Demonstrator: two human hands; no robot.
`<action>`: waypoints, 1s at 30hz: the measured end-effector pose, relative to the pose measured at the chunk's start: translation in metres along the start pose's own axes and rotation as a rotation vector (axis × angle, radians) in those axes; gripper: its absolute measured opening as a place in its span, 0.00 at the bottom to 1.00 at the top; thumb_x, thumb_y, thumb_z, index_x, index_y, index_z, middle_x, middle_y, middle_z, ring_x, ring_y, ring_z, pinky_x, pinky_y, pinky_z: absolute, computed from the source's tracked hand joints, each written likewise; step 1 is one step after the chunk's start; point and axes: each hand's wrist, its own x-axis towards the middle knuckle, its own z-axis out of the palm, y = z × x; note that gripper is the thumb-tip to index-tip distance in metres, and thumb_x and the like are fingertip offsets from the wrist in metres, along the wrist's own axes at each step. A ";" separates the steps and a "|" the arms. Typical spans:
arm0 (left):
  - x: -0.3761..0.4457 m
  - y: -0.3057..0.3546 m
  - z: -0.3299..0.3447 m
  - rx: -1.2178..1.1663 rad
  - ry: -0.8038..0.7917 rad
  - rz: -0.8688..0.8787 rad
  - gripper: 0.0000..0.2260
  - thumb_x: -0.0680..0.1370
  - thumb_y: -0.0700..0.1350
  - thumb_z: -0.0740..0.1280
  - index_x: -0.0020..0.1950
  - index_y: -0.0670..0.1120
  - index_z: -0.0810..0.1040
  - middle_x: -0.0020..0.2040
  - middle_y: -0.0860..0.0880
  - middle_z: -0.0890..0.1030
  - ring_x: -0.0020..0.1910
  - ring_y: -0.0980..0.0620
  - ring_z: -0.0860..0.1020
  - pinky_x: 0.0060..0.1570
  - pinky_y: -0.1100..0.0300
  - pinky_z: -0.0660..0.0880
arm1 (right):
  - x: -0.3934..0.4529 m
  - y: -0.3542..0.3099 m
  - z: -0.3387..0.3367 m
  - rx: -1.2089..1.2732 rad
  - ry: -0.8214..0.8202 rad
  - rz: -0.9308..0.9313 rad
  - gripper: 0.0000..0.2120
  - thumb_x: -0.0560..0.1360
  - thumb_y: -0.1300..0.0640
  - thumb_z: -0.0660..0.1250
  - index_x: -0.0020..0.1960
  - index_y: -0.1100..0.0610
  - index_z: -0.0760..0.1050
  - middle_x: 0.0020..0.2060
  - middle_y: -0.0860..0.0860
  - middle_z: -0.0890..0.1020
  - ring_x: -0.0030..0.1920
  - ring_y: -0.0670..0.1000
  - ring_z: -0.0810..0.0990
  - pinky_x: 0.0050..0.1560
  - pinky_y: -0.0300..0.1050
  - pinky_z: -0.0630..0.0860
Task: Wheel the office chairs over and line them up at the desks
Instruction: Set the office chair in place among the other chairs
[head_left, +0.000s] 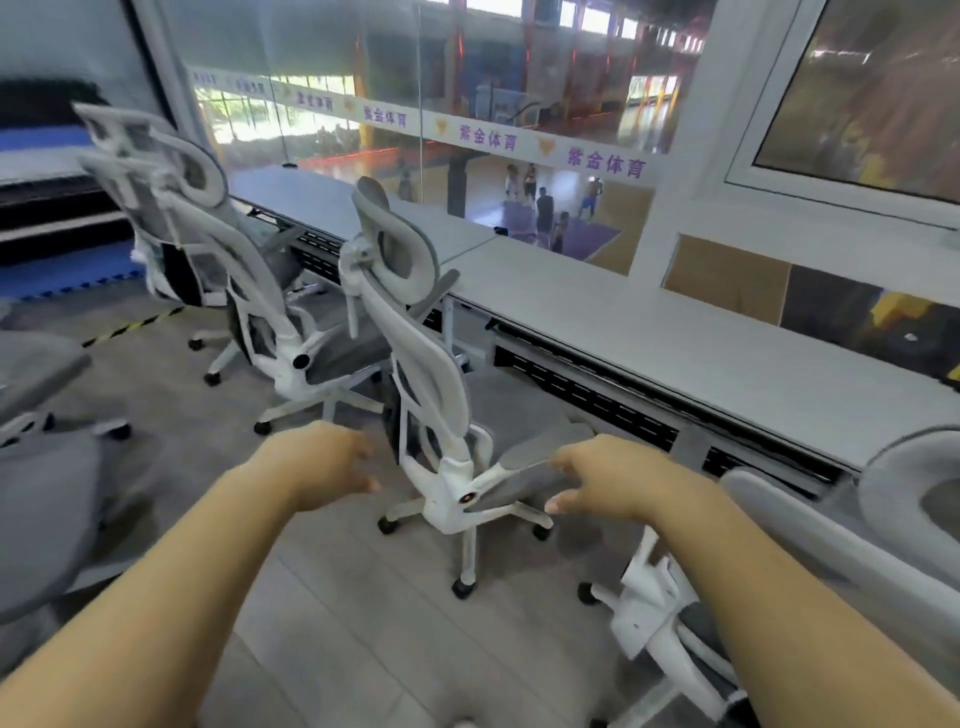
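A white-framed office chair with grey mesh (415, 332) stands in the middle, its seat turned toward the long grey desk (675, 343) under the window. A second like chair (208, 234) stands further left at the same desk row. Another chair (779, 545) leans in at the lower right, close to me. My left hand (322, 462) hovers left of the middle chair's back, fingers loosely curled, holding nothing. My right hand (608, 478) hangs near that chair's seat and armrest with curled fingers, and I cannot tell whether it touches the chair.
A grey chair seat (41, 467) fills the left edge. A blue mat and dark steps (57, 218) lie at the far left, with a yellow-black floor strip (130, 327) in front. A glass wall (467, 130) rises behind the desks. The grey plank floor (337, 597) lies between my arms.
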 end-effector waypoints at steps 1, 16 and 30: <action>0.007 -0.013 -0.002 -0.009 0.005 -0.020 0.18 0.75 0.59 0.63 0.62 0.55 0.73 0.60 0.53 0.75 0.58 0.50 0.73 0.57 0.51 0.73 | 0.017 -0.007 -0.001 -0.003 0.007 -0.010 0.22 0.71 0.40 0.65 0.63 0.46 0.70 0.57 0.49 0.76 0.54 0.52 0.76 0.45 0.46 0.72; 0.175 -0.166 -0.069 -0.040 0.068 -0.142 0.12 0.72 0.60 0.65 0.54 0.59 0.76 0.55 0.53 0.76 0.53 0.50 0.75 0.50 0.54 0.74 | 0.262 -0.084 -0.074 -0.069 0.263 -0.130 0.22 0.73 0.39 0.63 0.63 0.48 0.70 0.56 0.49 0.77 0.57 0.53 0.75 0.43 0.47 0.70; 0.311 -0.240 -0.117 0.020 0.145 0.028 0.15 0.76 0.57 0.63 0.60 0.53 0.74 0.57 0.50 0.76 0.52 0.48 0.76 0.49 0.53 0.74 | 0.383 -0.154 -0.086 -0.066 0.382 -0.042 0.19 0.75 0.44 0.62 0.62 0.53 0.67 0.57 0.51 0.74 0.53 0.55 0.76 0.39 0.47 0.71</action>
